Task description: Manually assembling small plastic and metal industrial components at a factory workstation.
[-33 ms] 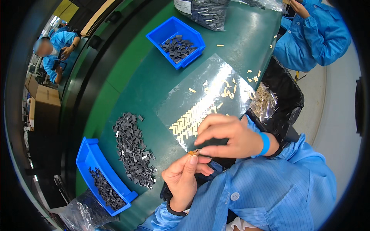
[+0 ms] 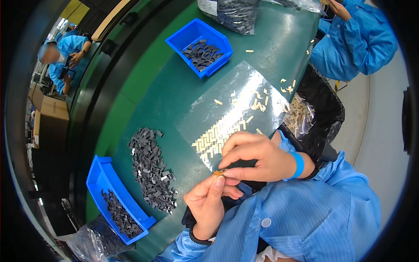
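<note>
My left hand (image 2: 207, 197) is closed, pinching a small amber-brown piece (image 2: 219, 173) between thumb and fingers. From the right, my right hand (image 2: 255, 158) reaches over, its thumb and index fingertip closed together on the same piece; the fingertips partly hide it. Just beyond my hands, a clear plastic sheet (image 2: 192, 120) carries small cream-coloured strips (image 2: 214, 139), several set in slanted rows and others scattered loose. A heap of small dark grey plastic parts (image 2: 150, 170) lies on the green table to the left of my hands.
A blue bin (image 2: 97, 174) of small dark parts stands at the left, another blue bin (image 2: 174, 41) farther back. A bag of dark parts (image 2: 231, 15) sits at the far edge. To the right is a black-lined container (image 2: 327, 100). Two co-workers in blue are nearby.
My right thumb and index finger have come closer together and slightly down onto the amber-brown piece. My left hand has barely moved.
</note>
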`<state>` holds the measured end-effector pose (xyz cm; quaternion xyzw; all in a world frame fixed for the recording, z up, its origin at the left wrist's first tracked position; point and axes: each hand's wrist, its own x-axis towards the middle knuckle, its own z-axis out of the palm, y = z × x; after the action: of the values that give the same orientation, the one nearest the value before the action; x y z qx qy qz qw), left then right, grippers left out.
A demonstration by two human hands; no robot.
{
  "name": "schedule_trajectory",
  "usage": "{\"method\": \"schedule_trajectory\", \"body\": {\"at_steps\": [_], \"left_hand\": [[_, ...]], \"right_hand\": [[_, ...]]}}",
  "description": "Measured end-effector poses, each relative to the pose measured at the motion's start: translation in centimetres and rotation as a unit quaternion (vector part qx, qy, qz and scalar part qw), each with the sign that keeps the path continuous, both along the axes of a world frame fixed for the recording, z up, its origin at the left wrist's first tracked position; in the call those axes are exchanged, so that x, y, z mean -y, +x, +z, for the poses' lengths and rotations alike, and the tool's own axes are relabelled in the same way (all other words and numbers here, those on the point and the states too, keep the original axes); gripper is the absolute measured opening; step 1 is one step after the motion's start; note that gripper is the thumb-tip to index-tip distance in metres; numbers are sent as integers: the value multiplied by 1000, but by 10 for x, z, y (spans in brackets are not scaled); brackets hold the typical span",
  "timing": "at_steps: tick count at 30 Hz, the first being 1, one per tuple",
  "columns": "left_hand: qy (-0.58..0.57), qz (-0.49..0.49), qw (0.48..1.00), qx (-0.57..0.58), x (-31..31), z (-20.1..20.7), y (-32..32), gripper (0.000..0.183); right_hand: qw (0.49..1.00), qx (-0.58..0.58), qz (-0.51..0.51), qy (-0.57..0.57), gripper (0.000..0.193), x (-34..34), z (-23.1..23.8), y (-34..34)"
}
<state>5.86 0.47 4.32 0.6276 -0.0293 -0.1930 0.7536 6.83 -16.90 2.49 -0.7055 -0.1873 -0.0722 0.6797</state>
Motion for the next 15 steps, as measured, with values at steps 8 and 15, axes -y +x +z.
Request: {"method": "schedule_trajectory", "body": {"at_steps": [8,15], "left_hand": [[48,55,996,51,3,4,-3,20],[38,104,984,143,-7,-3,2,12]], "right_hand": [[999,-2,45,9,8,-2,1,4],[999,-38,13,21,7,-8,3,1]]}}
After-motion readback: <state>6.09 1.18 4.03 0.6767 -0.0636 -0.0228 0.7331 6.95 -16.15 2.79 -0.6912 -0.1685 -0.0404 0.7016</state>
